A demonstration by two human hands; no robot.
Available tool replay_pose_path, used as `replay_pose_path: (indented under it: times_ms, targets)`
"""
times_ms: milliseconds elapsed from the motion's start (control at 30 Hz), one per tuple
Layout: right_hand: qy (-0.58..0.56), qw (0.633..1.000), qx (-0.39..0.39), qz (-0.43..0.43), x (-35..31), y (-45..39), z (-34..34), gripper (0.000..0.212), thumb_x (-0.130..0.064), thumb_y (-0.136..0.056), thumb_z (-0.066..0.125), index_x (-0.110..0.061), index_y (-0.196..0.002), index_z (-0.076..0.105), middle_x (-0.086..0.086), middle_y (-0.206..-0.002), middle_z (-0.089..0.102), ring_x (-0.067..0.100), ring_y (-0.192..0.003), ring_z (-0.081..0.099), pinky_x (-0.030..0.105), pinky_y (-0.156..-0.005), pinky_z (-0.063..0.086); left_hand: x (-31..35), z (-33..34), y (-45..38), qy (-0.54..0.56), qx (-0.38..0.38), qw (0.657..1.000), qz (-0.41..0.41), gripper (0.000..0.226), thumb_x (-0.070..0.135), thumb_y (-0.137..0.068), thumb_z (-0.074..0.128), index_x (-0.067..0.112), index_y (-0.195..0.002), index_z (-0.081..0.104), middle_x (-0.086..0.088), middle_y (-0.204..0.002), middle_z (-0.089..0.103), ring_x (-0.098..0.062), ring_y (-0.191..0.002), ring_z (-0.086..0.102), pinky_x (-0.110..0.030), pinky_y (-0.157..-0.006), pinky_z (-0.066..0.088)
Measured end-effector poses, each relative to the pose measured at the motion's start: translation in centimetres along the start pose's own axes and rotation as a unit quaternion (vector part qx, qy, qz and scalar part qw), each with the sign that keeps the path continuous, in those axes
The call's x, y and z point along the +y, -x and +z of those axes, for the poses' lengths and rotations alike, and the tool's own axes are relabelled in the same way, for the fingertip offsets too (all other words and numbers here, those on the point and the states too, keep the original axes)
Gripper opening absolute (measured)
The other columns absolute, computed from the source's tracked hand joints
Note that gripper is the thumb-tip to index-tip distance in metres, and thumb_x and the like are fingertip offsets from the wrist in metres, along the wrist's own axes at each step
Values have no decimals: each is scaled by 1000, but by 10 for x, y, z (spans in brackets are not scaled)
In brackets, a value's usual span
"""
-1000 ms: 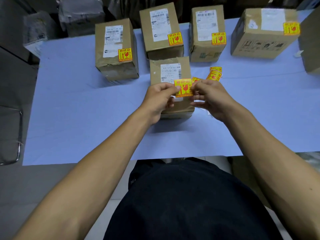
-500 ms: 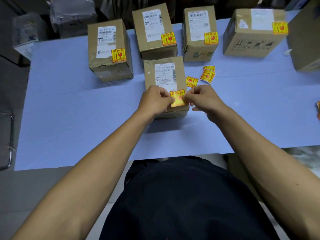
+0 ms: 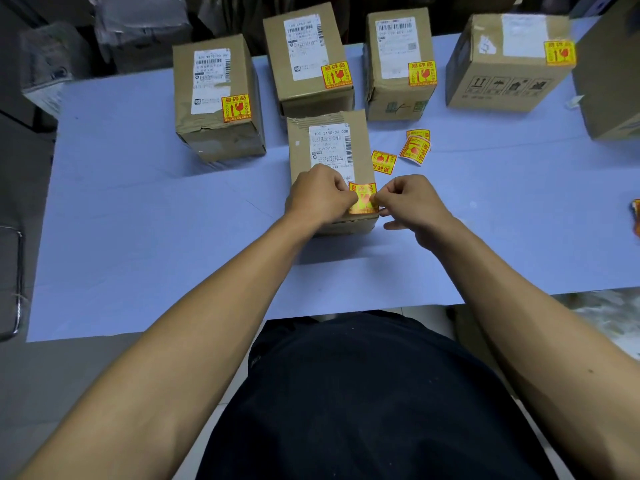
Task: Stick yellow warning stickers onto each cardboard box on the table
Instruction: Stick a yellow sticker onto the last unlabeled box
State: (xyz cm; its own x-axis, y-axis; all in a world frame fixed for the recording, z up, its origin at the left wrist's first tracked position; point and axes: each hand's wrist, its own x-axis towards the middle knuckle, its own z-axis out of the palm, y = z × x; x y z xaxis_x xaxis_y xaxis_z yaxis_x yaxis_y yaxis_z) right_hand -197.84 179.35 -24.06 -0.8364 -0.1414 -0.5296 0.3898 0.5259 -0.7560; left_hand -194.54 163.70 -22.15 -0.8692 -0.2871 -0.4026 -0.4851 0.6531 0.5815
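Pressing down: yellow warning sticker (image 3: pixel 362 198) sits on the top face of the near box (image 3: pixel 329 168), at its near right corner, just below the white shipping label (image 3: pixel 330 145). Sticker lies between the two hands. Left hand (image 3: pixel 320 195) on its left edge, fingers curled with thumb and forefinger closed on or against that edge; right hand (image 3: pixel 410 202) on its right edge, thumb and forefinger pinched at the sticker's side, remaining fingers loosely spread below. Whether the sticker is fully flat on the cardboard cannot be told; glare on its lower half suggests part may be lifted. Both hands equally near. The box's long axis runs away from the person; the sticker is roughly square to it.

Judgement: next move is a smoothing stroke outward from centre, then release.

Further out: four boxes in the back row, each already bearing a sticker — left box (image 3: pixel 216 98), second box (image 3: pixel 308 60), third box (image 3: pixel 398 64), wide box (image 3: pixel 505 64). A larger box (image 3: pixel 609 74) at the far right edge shows no sticker from here; its other faces are hidden.

Loose stickers (image 3: pixel 414 148) lie on the blue table (image 3: pixel 156 220), just right of the near box, a few overlapping. Another yellow-red scrap at the right frame edge (image 3: pixel 636 216), cut off. All boxes are shut; their contents are not visible.
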Motion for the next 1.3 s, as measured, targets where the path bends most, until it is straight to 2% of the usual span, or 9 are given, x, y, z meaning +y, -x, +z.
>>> replay_pose_path:
  times_ms: [133,433,633,733,800,900,1033,1133,1300]
  targets:
    - [5,1000,4,4,1,-2,0,19,-17,-89,66,1,-91,69,16,-96,70,23,-92,69,36,-67,62,0,0,-2,-14,2,1000,5,19,25,-76,71,17,-59,68,8,-59,65,-18,-73,66,-27,-58,47]
    - [4,1000,-3,10,5,-5,0,16,-18,-87,66,-2,-84,65,15,-91,70,22,-88,70,35,-63,62,3,3,-8,-75,-2,997,5,19,31,-72,73,14,-67,71,-2,-72,69,-25,-80,65,-29,-60,48]
    - [-12,1000,-23,15,10,-9,-4,14,-22,-86,68,-10,-82,63,11,-89,69,19,-85,69,35,-65,62,-9,-8,-14,-198,25,980,-11,56,68,-67,73,16,-64,51,-5,-78,62,-31,-81,59,-32,-59,35]
    - [-16,1000,-15,21,11,-13,0,20,-29,-84,66,-14,-97,64,5,-102,68,20,-95,66,41,-76,61,-21,-5,-5,-235,115,959,109,48,64,-73,70,21,-92,61,-6,-104,65,-33,-100,59,-36,-69,42]
    - [-32,999,-15,23,9,-15,7,40,-41,-90,60,-19,-123,60,1,-124,63,20,-110,62,46,-92,56,-29,4,-1,-242,143,938,204,60,54,-81,68,18,-127,58,-10,-133,56,-35,-127,47,-46,-94,45]
    - [-4,999,-31,-41,6,-16,22,58,-54,-97,49,-24,-146,45,-2,-143,56,19,-128,54,36,-105,44,-42,18,-2,-264,74,943,188,72,55,-97,44,16,-155,26,-6,-166,18,-28,-153,8,-56,-118,14]
    - [44,993,-45,-96,15,-14,33,60,-54,-99,46,-29,-153,34,-5,-143,56,18,-130,52,33,-107,39,-53,28,-4,-267,54,945,179,71,57,-100,26,18,-158,11,0,-168,2,-23,-154,-3,-58,-119,7]
    - [61,990,-74,-102,19,-15,27,68,-55,-97,48,-30,-156,25,-7,-145,55,17,-131,52,39,-112,38,-55,27,-6,-270,58,943,185,74,60,-99,25,18,-158,11,0,-168,2,-23,-154,-3,-57,-119,8]
    - [12,981,-149,-123,31,-10,13,67,-40,-100,56,-32,-157,21,-17,-141,56,0,-125,55,32,-111,43,-56,26,-5,-265,44,945,187,84,69,-95,23,17,-159,8,-1,-168,-1,-23,-154,-6,-55,-120,7]
